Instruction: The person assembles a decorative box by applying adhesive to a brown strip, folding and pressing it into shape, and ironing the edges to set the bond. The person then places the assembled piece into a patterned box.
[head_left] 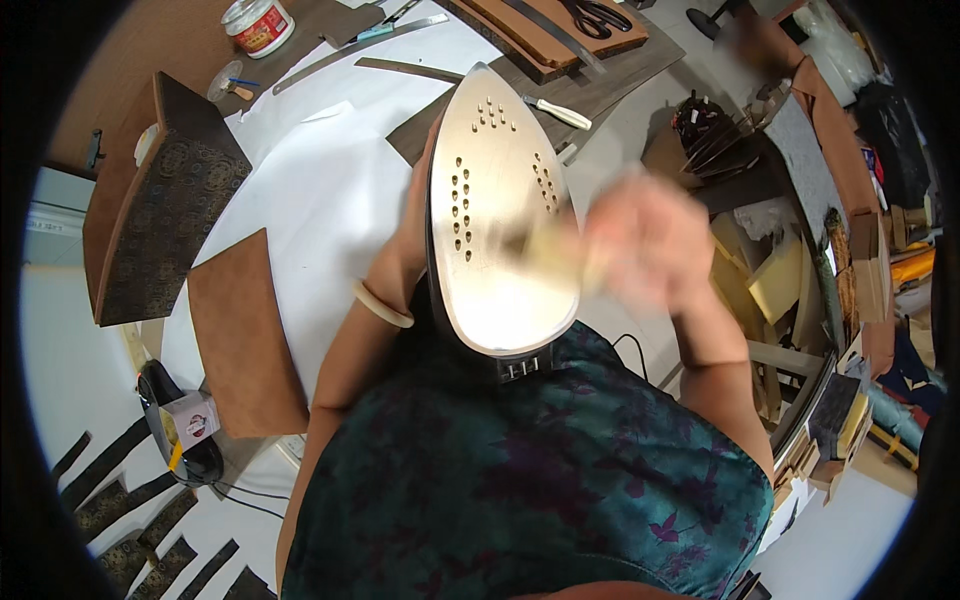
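A clothes iron (500,290) is held up in front of me with its shiny soleplate facing me, tip pointing away. Rows of steam holes show on the metal. My left hand (418,215) grips the iron from behind at its left side; most of the fingers are hidden by it. My right hand (650,235), smeared by motion, is closed at the plate's right edge. From it a small pale yellow thing (555,252) with a darker end reaches over the soleplate; blur hides its kind and whether it touches the metal.
White paper (325,210) covers the table beyond, with a brown leather piece (245,340) and a patterned stiff panel (190,200) at left. A jar (258,28), a white-handled tool (560,112) and black scissors (595,18) lie farther off. Material scraps fill a rack (780,280) at right.
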